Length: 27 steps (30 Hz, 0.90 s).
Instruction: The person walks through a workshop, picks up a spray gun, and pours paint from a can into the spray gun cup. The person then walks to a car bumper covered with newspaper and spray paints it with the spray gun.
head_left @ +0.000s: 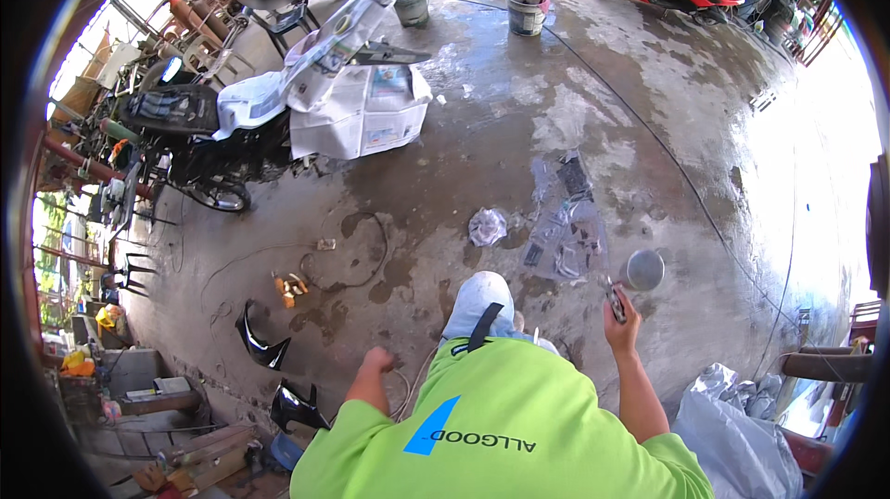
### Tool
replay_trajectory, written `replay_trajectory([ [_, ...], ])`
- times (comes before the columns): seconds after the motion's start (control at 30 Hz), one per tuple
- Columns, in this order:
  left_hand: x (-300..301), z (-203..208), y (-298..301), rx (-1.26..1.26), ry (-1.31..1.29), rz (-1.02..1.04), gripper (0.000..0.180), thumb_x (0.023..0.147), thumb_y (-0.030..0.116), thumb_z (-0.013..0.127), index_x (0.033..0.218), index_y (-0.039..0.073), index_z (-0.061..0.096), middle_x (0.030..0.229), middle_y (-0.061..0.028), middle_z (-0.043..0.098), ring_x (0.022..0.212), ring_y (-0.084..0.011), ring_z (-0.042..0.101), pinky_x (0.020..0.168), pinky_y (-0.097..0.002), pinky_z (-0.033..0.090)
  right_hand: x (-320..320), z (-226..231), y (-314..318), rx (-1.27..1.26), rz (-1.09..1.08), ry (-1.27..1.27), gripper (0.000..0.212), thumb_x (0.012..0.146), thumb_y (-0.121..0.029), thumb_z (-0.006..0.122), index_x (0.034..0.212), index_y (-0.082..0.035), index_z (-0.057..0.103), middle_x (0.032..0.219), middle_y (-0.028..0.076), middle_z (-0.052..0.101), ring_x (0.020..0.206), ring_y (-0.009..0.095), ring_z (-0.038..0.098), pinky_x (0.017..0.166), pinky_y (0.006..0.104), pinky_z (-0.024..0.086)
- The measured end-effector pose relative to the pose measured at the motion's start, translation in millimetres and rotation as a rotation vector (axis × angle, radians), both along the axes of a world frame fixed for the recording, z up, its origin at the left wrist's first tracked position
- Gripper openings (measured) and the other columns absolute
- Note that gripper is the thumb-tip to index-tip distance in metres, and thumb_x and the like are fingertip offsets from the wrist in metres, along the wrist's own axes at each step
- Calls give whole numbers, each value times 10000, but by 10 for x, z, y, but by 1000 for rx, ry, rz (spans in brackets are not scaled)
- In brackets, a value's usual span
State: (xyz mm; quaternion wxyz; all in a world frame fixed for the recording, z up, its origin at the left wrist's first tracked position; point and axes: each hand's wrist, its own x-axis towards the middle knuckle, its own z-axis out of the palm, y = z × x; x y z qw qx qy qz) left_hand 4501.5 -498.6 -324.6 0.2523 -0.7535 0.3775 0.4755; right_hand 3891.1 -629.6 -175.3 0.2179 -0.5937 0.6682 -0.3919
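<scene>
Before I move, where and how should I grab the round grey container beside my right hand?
Probably by the near left edge of the round grey container, coming in from that side, where your right hand is. Its outline is circular and no handle shows. That hand holds a small hand tool, so I'd set that down first.

From the right hand [625, 318], a round silver-grey container [646, 270] blocks one o'clock, a part-strewn clear plastic sheet [553, 247] eleven; bare grey concrete floor [718, 313] opens toward three.
</scene>
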Motion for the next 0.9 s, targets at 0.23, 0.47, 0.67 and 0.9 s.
replay_trajectory([
  [0.23,-14,-96,-895,194,-1,275,305,776,301,791,965,61,783,1023,-149,758,908,-276,733,824,-376,577,14,41,-2574,-1,-37,-130,368,872,-117,736,1231,-50,687,1015,227,733,946,284,756,774,346,558],
  [0.47,-1265,-763,-5011,-261,79,-491,301,812,327,636,859,75,794,946,-176,754,852,-343,733,779,-454,588,-366,-80,-3784,-14,-22,-56,343,858,-93,735,1178,19,688,1003,230,740,934,330,750,801,367,566],
  [0.67,-3146,339,-8927,-645,315,-332,237,854,218,617,970,79,771,1042,-203,728,1007,-397,697,872,-489,564,-948,-263,-4720,103,-128,68,346,854,-102,727,1175,20,684,937,224,737,860,346,748,759,388,567],
  [0.9,-3983,696,-11033,-828,810,-288,261,882,311,629,902,72,732,932,-194,720,900,-376,699,782,-453,539,-1469,-825,-7067,140,-144,116,371,845,-88,728,1202,8,687,952,227,740,810,349,745,721,399,568],
])
